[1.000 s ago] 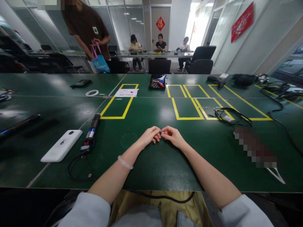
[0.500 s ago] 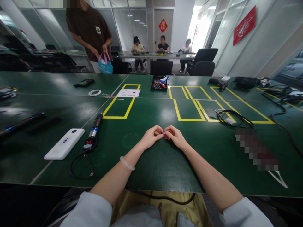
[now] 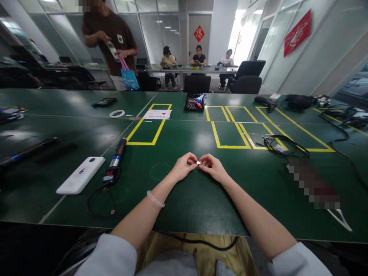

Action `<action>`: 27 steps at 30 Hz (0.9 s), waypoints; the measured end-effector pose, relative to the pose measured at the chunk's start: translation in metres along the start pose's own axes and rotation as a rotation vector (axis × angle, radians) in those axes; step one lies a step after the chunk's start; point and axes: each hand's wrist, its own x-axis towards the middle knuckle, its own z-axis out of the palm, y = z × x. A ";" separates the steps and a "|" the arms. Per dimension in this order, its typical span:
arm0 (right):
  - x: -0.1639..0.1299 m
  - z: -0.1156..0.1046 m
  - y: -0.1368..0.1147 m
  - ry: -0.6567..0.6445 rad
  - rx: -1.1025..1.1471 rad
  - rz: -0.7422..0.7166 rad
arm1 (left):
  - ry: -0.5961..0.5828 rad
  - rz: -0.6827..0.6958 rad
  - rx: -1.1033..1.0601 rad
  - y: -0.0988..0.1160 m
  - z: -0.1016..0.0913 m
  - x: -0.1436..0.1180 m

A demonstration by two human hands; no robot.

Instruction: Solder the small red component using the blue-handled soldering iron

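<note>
Close together over the middle of the green table (image 3: pixel 184 207), my left hand (image 3: pixel 184 166) and my right hand (image 3: pixel 213 167) meet at the fingertips. Between them is a small shiny metallic piece (image 3: pixel 198 163), too small to name. Thumb and fingers of my left hand pinch it from one side. The fingertips of my right hand are closed at its other side. A pale bangle (image 3: pixel 155 200) circles my left wrist.
Left of my hands lie a cylindrical electric screwdriver (image 3: pixel 115 161) with a cord and a white power bank (image 3: pixel 81 175). Ahead are yellow tape outlines (image 3: pixel 140 143) and a black tray (image 3: pixel 194 108) of tools. A coiled black cable (image 3: pixel 287 143) lies right. A person (image 3: pixel 110 42) stands across the table.
My hands stay nearly in place; the small metallic piece now shows more plainly between the fingertips. The standing person has raised one hand with a bottle-like item above the blue bag.
</note>
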 end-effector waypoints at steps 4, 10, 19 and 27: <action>0.000 0.000 -0.002 0.003 -0.033 0.000 | 0.002 -0.007 0.003 0.000 -0.001 0.001; 0.000 -0.001 0.001 0.010 -0.045 -0.008 | -0.017 -0.008 0.004 -0.002 -0.002 0.001; -0.001 -0.001 0.000 -0.003 -0.059 -0.018 | -0.009 0.005 0.031 -0.003 -0.003 0.001; 0.000 -0.002 0.000 -0.011 -0.064 -0.013 | -0.023 -0.010 0.006 -0.003 -0.002 0.000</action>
